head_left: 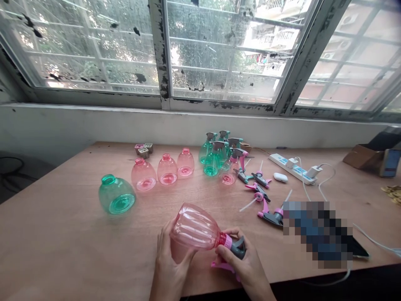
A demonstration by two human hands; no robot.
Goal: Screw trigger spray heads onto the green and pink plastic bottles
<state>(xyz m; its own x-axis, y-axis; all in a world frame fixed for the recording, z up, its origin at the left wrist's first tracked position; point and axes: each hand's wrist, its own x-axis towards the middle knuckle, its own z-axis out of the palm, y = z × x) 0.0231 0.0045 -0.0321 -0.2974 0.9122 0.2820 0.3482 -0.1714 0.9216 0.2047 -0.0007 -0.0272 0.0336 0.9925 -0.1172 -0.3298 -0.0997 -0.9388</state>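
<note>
My left hand (171,263) cups the underside of a pink ribbed plastic bottle (194,228), which lies tilted on its side above the table's front edge. My right hand (242,265) grips the grey and pink trigger spray head (235,247) sitting on that bottle's neck. Three more pink bottles (166,169) without heads stand in a row further back. A green bottle (115,194) stands to the left. Several finished green spray bottles (216,156) and one pink one stand behind. Loose spray heads (261,194) lie to the right.
The wooden table (62,234) stands against a wall under a large window. A white power strip (294,167) with plugged chargers, a white case (280,177), a cardboard box (365,156) and a phone with a cable lie on the right. Small cubes (143,149) sit at the back.
</note>
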